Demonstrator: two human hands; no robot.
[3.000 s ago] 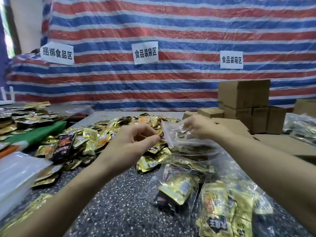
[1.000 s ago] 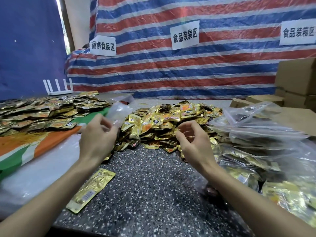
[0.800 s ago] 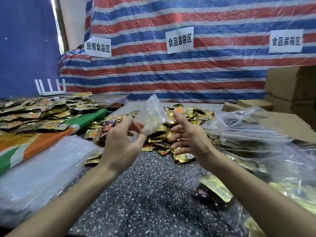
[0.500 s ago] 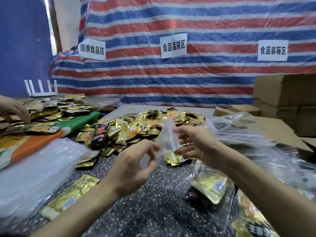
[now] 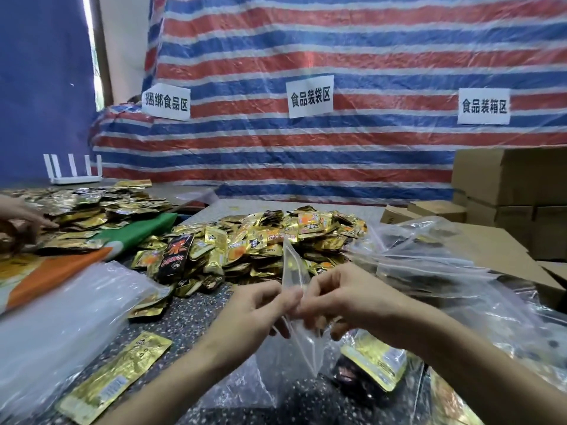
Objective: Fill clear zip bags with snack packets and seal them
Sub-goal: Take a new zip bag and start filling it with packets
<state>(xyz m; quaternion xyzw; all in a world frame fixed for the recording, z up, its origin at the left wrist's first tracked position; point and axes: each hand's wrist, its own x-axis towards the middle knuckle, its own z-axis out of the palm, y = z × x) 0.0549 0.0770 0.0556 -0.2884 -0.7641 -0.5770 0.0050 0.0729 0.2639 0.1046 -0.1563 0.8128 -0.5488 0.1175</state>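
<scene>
An empty clear zip bag point(image 5: 296, 305) hangs between my two hands over the speckled table. My left hand point(image 5: 256, 312) pinches its edge from the left, and my right hand point(image 5: 343, 297) pinches it from the right, fingertips nearly meeting. Behind the bag lies a heap of gold and orange snack packets point(image 5: 264, 243). One gold packet point(image 5: 118, 375) lies alone near my left forearm. Filled clear bags point(image 5: 371, 360) lie under my right forearm.
A stack of empty clear bags point(image 5: 61, 314) lies at the left. More filled bags point(image 5: 435, 259) pile at the right, before cardboard boxes point(image 5: 509, 191). Another person's hand point(image 5: 21, 214) rests on a second packet pile point(image 5: 89, 210) at far left.
My hands have come closer together and lower, both now pinching the empty bag. The camera has tilted down slightly.
</scene>
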